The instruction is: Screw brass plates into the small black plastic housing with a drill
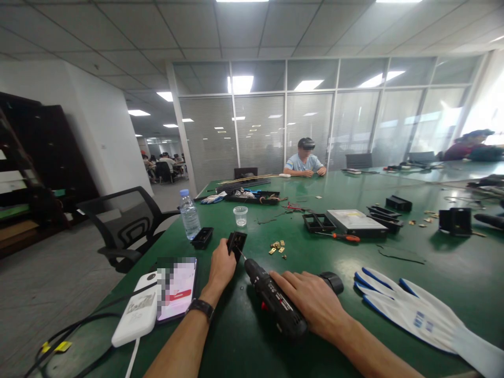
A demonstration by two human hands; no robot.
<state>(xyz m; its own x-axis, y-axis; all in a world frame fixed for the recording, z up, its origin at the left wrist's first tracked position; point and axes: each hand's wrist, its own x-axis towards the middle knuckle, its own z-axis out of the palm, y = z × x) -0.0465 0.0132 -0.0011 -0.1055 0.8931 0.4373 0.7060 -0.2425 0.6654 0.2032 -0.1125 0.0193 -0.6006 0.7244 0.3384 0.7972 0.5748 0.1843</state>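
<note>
My left hand (222,263) is closed around a small black plastic box (237,242), held tilted just above the table. In my right hand (305,291) is a black cordless drill (273,296), its bit pointing up and left. The bit's tip reaches the box's lower edge; whether it touches a screw there I cannot tell. The drill's grip is partly hidden behind my fingers. Several small brass plates (277,247) lie on the table right of the box. Another black box (202,238) sits on the left, next to a water bottle (190,215).
On the green table (331,346) are a clear plastic cup (240,216), a phone (183,289), a white power bank (137,310) with cables, an orange-handled screwdriver (346,238), a silver drive (356,222) and a white-blue glove (413,310). A co-worker (307,160) sits across the table.
</note>
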